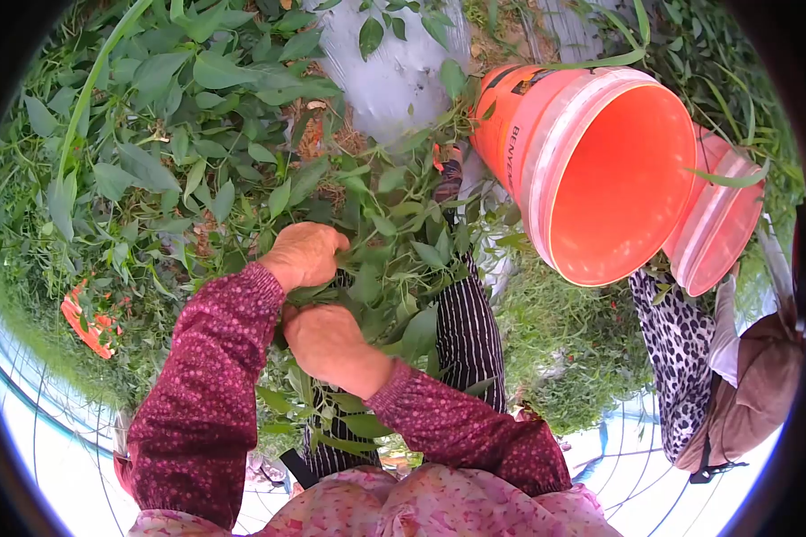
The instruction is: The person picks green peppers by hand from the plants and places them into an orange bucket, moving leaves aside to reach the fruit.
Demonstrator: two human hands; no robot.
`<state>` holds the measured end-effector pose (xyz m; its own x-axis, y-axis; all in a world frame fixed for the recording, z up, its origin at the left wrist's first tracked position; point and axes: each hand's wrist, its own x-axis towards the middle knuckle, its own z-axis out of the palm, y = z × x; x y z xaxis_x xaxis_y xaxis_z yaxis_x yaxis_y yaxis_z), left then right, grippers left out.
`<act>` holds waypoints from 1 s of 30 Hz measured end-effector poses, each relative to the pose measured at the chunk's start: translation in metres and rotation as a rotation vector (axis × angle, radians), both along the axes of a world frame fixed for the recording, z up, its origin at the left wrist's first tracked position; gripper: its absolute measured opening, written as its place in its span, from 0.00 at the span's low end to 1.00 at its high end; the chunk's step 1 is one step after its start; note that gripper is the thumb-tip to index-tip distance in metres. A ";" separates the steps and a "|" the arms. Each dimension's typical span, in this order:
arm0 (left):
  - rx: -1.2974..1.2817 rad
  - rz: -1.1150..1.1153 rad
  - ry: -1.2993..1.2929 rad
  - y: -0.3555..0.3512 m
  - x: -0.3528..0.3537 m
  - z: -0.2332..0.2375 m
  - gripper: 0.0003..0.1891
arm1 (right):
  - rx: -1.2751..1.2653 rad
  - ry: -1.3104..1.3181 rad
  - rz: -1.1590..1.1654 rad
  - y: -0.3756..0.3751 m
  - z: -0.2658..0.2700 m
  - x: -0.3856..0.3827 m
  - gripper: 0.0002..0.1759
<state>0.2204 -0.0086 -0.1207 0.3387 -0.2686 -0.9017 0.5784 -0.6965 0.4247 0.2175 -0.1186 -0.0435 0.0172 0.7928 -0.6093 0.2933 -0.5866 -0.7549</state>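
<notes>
Hand (L) [306, 254] curled just fwd of R hand [331, 347], nr leaves [367, 283].

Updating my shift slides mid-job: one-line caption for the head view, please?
Left hand and right hand close together among leafy green plants, an orange bucket to their right.

Silvery ground sheeting [390, 76] — green grass [591, 367], with bright white light [640, 465] beyond

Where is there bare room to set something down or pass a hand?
The barest patch is the grey sheeting at the top middle, between the leafy plants and the large orange bucket, though leaves overhang it. The bucket also looks bare inside. It is crowded around the left hand and right hand, where the leafy plants close in.
</notes>
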 end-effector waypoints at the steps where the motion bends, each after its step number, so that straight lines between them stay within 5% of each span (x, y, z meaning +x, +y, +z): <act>1: 0.008 -0.042 -0.045 -0.003 -0.015 0.007 0.17 | 0.003 0.000 -0.001 0.000 0.001 0.001 0.07; 3: 0.032 0.094 -0.314 -0.010 -0.054 0.010 0.12 | -0.009 0.160 0.069 0.000 0.002 0.004 0.08; 6: 0.075 -0.054 -0.162 0.003 -0.048 0.040 0.15 | 0.033 0.221 0.099 -0.002 0.010 -0.004 0.09; 10: -0.004 0.159 -0.408 0.015 -0.085 0.049 0.16 | -0.084 0.334 0.306 0.001 0.010 0.025 0.09; 15: 0.057 0.298 -0.512 0.013 -0.097 0.064 0.21 | -0.055 0.400 -0.603 0.000 -0.002 0.071 0.08; 17: 0.060 0.332 -0.521 0.010 -0.101 0.064 0.22 | -0.073 0.209 -0.802 -0.007 -0.017 0.078 0.10; 20: 0.053 0.342 -0.516 0.012 -0.105 0.063 0.23 | -0.068 -0.114 -0.464 -0.030 -0.034 0.069 0.12; 21: 0.051 0.337 -0.512 0.014 -0.107 0.064 0.23 | -0.068 -0.109 -0.461 -0.032 -0.031 0.067 0.12; 23: 0.037 0.339 -0.502 0.016 -0.104 0.066 0.23 | -0.309 0.120 -0.098 -0.036 -0.021 0.062 0.16; 27: -0.027 0.379 -0.473 0.016 -0.094 0.066 0.21 | -0.365 0.450 -0.114 -0.030 -0.012 0.054 0.18; 30: -0.067 0.392 -0.445 0.014 -0.084 0.067 0.19 | -0.297 0.331 -0.162 -0.032 -0.017 0.036 0.19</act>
